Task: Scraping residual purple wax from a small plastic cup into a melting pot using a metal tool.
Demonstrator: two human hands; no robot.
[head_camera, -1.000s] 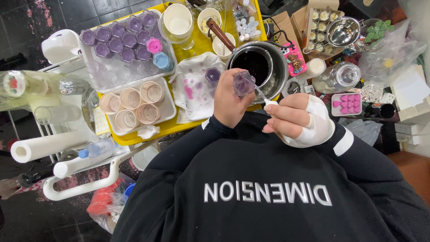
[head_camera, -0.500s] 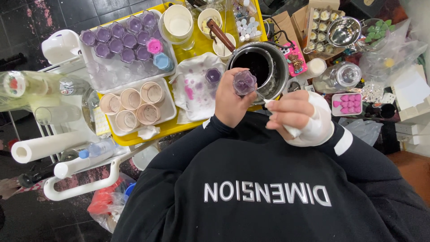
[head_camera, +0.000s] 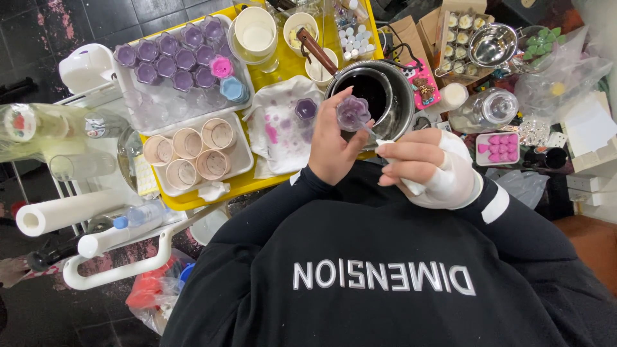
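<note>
Here, small purple flower-shaped cup (head_camera: 353,112), left-held

Yellow tray (head_camera: 292,64) with cup trays (head_camera: 238,157)

Bright even overhead light, soft shadows, sharp centre, wide-angle bending at edges, faint glare on steel

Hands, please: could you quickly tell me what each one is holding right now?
Left hand: closed on a small purple cup.
Right hand: closed on a white tissue.
</note>
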